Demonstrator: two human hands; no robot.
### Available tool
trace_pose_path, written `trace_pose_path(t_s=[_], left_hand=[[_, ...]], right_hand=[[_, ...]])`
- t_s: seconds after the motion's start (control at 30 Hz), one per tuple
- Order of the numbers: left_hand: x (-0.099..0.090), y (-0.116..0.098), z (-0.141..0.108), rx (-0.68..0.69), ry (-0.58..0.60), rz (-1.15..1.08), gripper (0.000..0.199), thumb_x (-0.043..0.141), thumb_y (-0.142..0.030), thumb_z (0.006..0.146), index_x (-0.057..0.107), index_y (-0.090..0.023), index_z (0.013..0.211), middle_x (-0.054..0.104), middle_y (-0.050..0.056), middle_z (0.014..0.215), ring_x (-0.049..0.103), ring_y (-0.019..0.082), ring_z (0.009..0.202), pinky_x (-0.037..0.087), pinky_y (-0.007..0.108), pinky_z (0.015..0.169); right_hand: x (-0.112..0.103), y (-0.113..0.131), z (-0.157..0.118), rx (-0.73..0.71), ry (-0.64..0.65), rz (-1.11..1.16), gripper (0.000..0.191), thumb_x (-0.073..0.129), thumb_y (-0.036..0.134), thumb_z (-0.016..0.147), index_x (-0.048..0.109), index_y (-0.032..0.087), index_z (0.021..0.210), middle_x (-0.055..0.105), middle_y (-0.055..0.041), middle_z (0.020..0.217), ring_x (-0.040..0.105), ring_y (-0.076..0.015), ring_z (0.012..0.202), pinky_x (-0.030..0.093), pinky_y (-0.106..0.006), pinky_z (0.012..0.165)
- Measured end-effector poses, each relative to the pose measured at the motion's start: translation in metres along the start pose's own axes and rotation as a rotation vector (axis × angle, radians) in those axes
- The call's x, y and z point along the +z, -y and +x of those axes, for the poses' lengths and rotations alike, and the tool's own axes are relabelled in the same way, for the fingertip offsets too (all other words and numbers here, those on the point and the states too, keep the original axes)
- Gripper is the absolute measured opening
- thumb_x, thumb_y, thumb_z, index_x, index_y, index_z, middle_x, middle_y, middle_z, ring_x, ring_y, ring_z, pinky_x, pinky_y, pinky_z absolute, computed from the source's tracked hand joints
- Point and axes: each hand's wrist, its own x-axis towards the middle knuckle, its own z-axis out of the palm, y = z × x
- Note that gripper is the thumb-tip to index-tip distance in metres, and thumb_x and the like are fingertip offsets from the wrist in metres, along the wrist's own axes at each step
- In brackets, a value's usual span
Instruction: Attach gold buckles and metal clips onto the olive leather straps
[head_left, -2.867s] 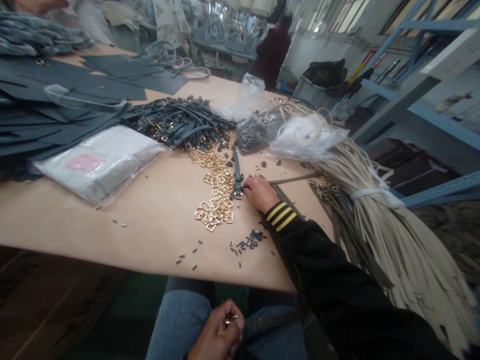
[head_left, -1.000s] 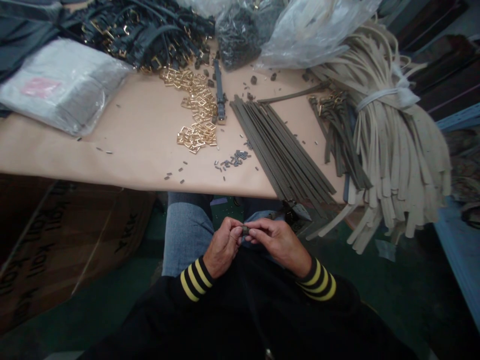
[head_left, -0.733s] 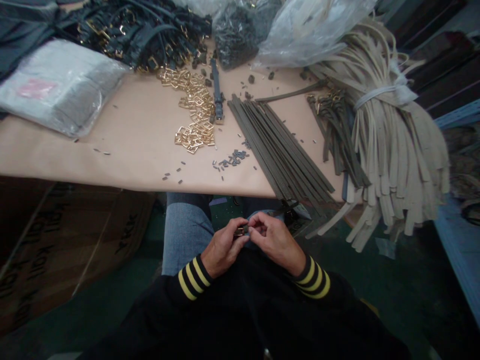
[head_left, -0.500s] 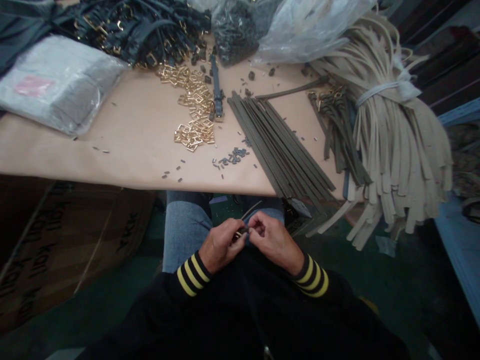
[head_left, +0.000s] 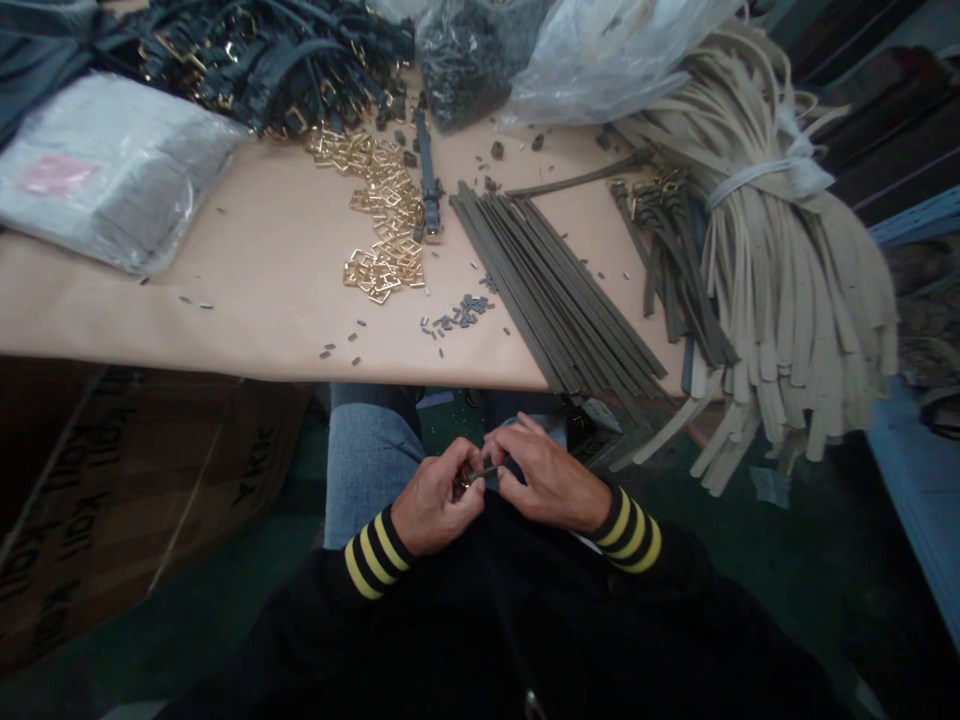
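Note:
Over my lap, my left hand (head_left: 436, 505) is closed in a pinch on a gold-coloured buckle (head_left: 466, 480), mostly covered by the fingers. A short piece of dark olive strap (head_left: 487, 471) spans from there to my right hand (head_left: 553, 480), whose thumb and fingers pinch its other end. How the strap sits on the buckle is hidden. On the table in front lie a heap of gold buckles (head_left: 386, 210), several small metal clips (head_left: 465, 312) and a row of olive straps (head_left: 551, 285).
The table's front edge (head_left: 225, 372) runs just beyond my hands. A tied bundle of beige straps (head_left: 795, 290) hangs over its right side. Black straps (head_left: 277, 60) and a plastic-wrapped pack (head_left: 112, 170) lie at the left, and a cardboard box (head_left: 150, 500) stands below.
My right hand has turned and its fingers now reach further over the strap. The long strap end that stuck up between the hands no longer shows there. My left hand has shifted slightly left.

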Motion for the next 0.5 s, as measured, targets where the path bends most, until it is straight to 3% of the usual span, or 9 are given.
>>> trace_pose_path(t_s=[0.07, 0.2, 0.4, 0.5], left_hand=[[0.001, 0.0, -0.001, -0.02, -0.035, 0.003, 0.007, 0.042, -0.019, 0.072, 0.042, -0.018, 0.079, 0.037, -0.007, 0.051, 0.037, 0.008, 0.044, 0.029, 0.019, 0.045], [0.004, 0.005, 0.001, -0.11, -0.09, 0.056, 0.014, 0.04, -0.024, 0.075, 0.049, -0.015, 0.081, 0.044, -0.004, 0.056, 0.042, 0.01, 0.05, 0.032, 0.021, 0.049], [0.008, 0.029, 0.01, -0.221, -0.08, 0.029, 0.02, 0.038, -0.027, 0.075, 0.052, -0.013, 0.074, 0.043, -0.003, 0.055, 0.039, 0.01, 0.051, 0.031, 0.022, 0.051], [0.01, 0.044, 0.015, -0.23, -0.046, -0.046, 0.022, 0.037, -0.031, 0.076, 0.049, -0.013, 0.072, 0.039, -0.004, 0.053, 0.035, 0.01, 0.05, 0.029, 0.022, 0.048]], right_hand=[[-0.001, 0.0, 0.001, 0.052, 0.031, 0.026, 0.011, 0.042, 0.008, 0.065, 0.043, 0.019, 0.069, 0.052, -0.0015, 0.067, 0.051, -0.0169, 0.068, 0.039, -0.034, 0.074], [0.004, 0.0, 0.004, 0.151, 0.013, 0.01, 0.011, 0.044, 0.008, 0.065, 0.045, 0.017, 0.07, 0.049, -0.0007, 0.061, 0.047, -0.0139, 0.056, 0.034, -0.024, 0.053], [0.026, -0.009, 0.014, 0.135, 0.032, -0.024, 0.01, 0.045, 0.009, 0.068, 0.049, 0.016, 0.075, 0.053, -0.0025, 0.064, 0.05, -0.016, 0.06, 0.037, -0.025, 0.056], [0.017, -0.02, 0.008, 0.039, -0.076, 0.066, 0.012, 0.044, 0.01, 0.073, 0.051, 0.015, 0.08, 0.057, -0.0063, 0.08, 0.054, -0.0174, 0.077, 0.042, -0.027, 0.069]])
